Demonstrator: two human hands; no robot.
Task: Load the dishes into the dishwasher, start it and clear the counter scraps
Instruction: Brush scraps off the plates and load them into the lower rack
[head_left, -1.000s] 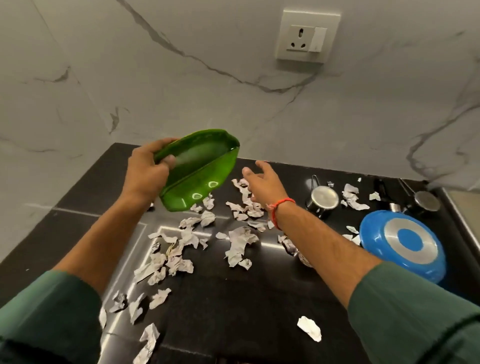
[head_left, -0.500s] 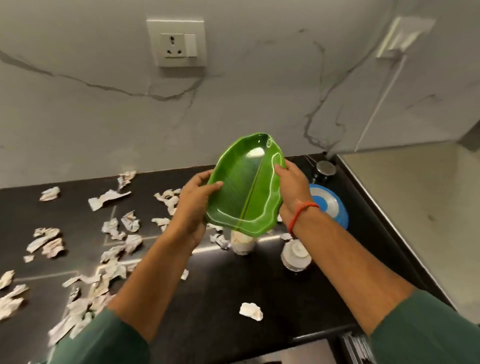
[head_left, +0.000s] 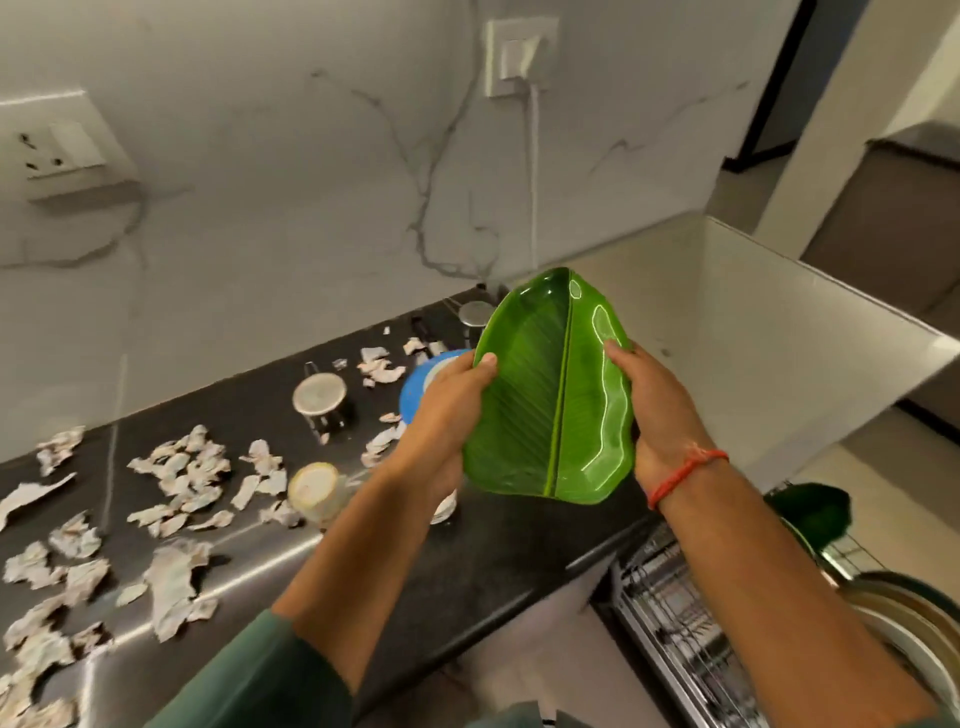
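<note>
1. Paper scraps (head_left: 176, 478) lie strewn over the dark counter (head_left: 467, 566), uncleared.
2. Left hand (head_left: 447, 410): fingers curled round the left edge of the green leaf-shaped plate (head_left: 550, 395), thumb on its face.
3. Right hand (head_left: 654, 410): grips the right edge. A second ago the left hand alone held the plate, so a transfer appears under way.
4. Dishwasher rack (head_left: 691, 623): open, below and right of the plate, with dishes already inside.
</note>
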